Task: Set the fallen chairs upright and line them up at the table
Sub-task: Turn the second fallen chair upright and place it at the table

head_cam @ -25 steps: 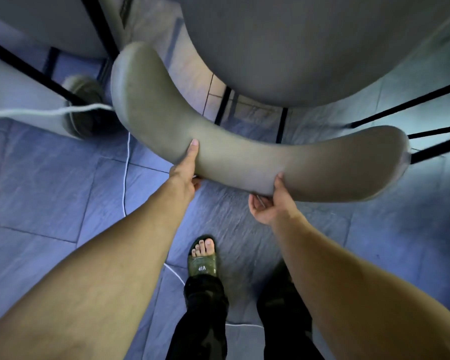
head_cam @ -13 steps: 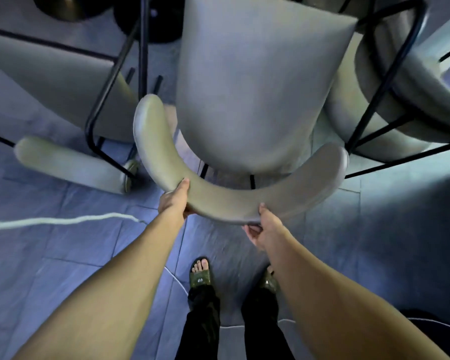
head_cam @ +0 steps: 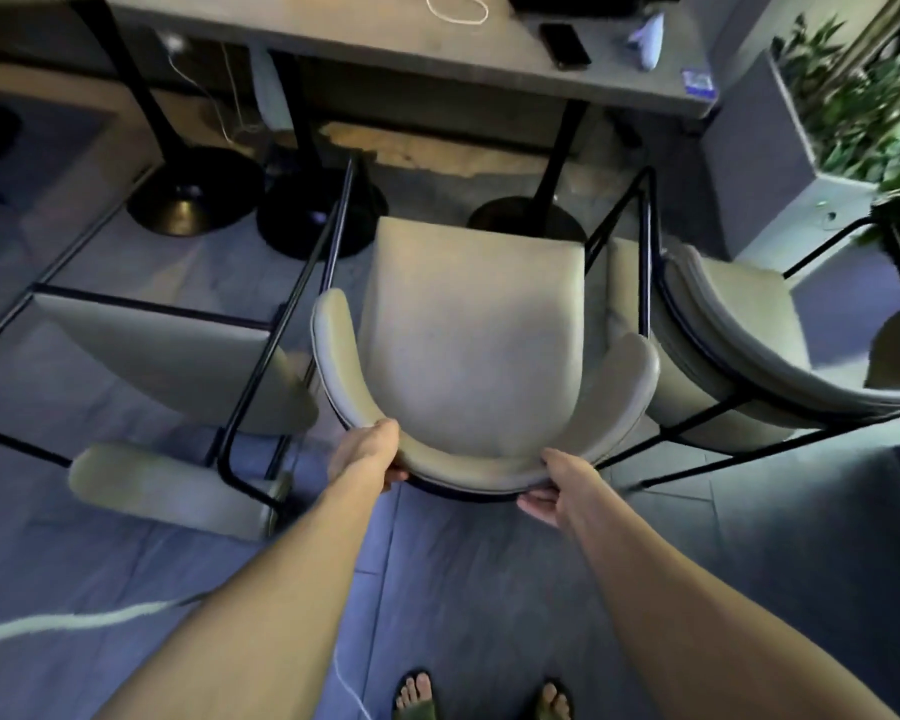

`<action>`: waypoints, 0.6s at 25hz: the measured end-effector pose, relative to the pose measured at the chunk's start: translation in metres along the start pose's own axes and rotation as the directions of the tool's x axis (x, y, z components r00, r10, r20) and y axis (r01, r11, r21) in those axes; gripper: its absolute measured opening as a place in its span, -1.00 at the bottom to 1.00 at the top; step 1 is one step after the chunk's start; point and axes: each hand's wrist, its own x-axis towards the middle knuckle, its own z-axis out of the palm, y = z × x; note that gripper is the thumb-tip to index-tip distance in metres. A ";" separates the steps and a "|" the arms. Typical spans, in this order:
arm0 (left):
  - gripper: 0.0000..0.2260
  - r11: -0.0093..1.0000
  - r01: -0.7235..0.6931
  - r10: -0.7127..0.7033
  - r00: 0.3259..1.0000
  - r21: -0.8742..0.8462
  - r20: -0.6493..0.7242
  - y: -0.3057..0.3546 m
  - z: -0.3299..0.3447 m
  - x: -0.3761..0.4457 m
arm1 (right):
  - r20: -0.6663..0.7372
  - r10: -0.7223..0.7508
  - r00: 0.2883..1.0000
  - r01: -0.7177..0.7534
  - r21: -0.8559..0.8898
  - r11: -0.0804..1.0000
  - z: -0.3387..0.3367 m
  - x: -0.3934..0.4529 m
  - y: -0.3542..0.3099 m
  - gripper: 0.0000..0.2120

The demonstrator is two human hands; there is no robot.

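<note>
Middle chair (head_cam: 468, 345): standing upright on the floor, seat facing up, its front edge pointing at the bench (head_cam: 437, 54); it is sitting between the two other chairs.
Curved backrest (head_cam: 479, 472): wrapping around the near side of the seat, both hands gripping it.
Left hand (head_cam: 367, 454): its grip is closing around the left part of the backrest, fingers curling under the rim, thumb side lying on top.
Right hand (head_cam: 554, 485): its grip is holding the right part of the backrest, fingers passing underneath, the palm partly showing below the rim.
Left chair (head_cam: 178, 356): lying tipped on its side on the floor, black legs (head_cam: 292, 314) sticking out sideways, its backrest (head_cam: 167, 491) resting on the tiles just beside the middle chair.
Right chair (head_cam: 739, 345): also lying tipped over, close against the middle chair's right side, black frame crossing over its seat.
Bench: standing beyond the chairs on black posts with round bases (head_cam: 193, 194); a dark phone (head_cam: 565, 44) and a looping white cord (head_cam: 453, 7) are lying on top.
Floor (head_cam: 489, 589): grey tiles; a white cable (head_cam: 74, 621) is running across it at the lower left.
Feet (head_cam: 417, 698): in sandals, standing well behind the middle chair.
Plant (head_cam: 863, 96): showing at the right, beside the bench end.
</note>
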 end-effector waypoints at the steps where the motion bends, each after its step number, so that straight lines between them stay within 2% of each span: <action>1: -0.77 1.000 -0.002 0.002 1.000 -0.012 0.011 0.011 0.002 0.002 | 0.002 0.001 1.000 -0.001 0.010 1.000 0.003 0.002 -0.012 -0.77; 7: -0.86 0.998 -0.057 0.058 0.998 -0.029 0.016 0.088 0.011 0.026 | -0.035 -0.059 0.998 0.060 0.008 0.998 0.025 0.014 -0.082 -0.74; 15: -0.81 0.997 -0.078 0.078 0.997 0.018 -0.025 0.148 0.027 0.054 | -0.043 -0.166 0.985 0.162 -0.080 0.983 0.041 0.041 -0.147 -0.61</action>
